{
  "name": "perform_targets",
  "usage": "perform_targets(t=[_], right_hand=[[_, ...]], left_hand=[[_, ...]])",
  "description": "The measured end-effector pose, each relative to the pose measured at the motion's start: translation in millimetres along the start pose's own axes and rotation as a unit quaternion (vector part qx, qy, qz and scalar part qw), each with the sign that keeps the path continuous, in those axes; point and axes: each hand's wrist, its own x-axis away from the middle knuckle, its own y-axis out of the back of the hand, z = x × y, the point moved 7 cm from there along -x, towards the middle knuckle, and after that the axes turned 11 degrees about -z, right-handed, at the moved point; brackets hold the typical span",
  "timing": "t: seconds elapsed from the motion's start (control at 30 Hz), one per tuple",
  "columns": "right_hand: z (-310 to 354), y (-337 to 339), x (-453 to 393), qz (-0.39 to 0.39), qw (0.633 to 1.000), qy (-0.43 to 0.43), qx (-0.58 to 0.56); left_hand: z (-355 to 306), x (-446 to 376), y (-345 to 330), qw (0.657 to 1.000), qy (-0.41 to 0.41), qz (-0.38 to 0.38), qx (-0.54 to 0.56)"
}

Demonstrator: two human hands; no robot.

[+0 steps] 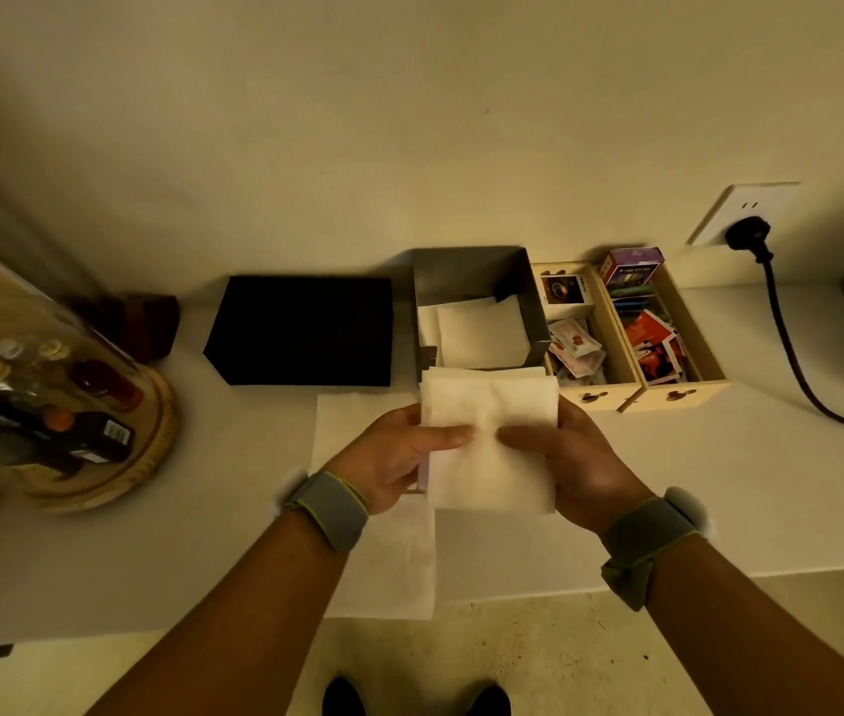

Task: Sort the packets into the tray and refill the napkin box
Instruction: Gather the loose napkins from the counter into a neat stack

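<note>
A stack of white napkins (492, 436) is held between both hands above the white counter, just in front of the grey metal napkin box (471, 273). My left hand (388, 452) grips its left edge with the thumb on top. My right hand (569, 462) grips the right edge the same way. The box is open at the top and holds a few white napkins (481, 330). To its right stands a wooden two-compartment tray (688, 392) with red and white packets (577, 351) in the left compartment and red packets (655, 348) in the right one.
A black flat box (301, 330) lies left of the napkin box. White paper sheets (388, 560) lie on the counter under my left wrist. A glass dome over small bottles (53, 405) stands at the left. A black plug and cable (781, 323) run from a wall socket at the right.
</note>
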Motion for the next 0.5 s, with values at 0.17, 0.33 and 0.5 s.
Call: perform_targets(t=[0.17,0.33,0.5], right_hand=[[5.2,-36.9,-1.8,0.052,0.999,-0.005,0.009],[-13.1,-67.1,-12.0,0.029,0.998,-0.038,0.039],[-36.5,-90.5,-27.3,-0.053,0.989,-0.044,0.131]], left_hand=[[-11.8,12.5,40.7,0.998,-0.041,-0.04,0.028],[-14.6,16.9,94.9,0.992,-0.048,-0.118,-0.009],[-6.9,9.5,132.0,0.979,-0.072,-0.186,-0.051]])
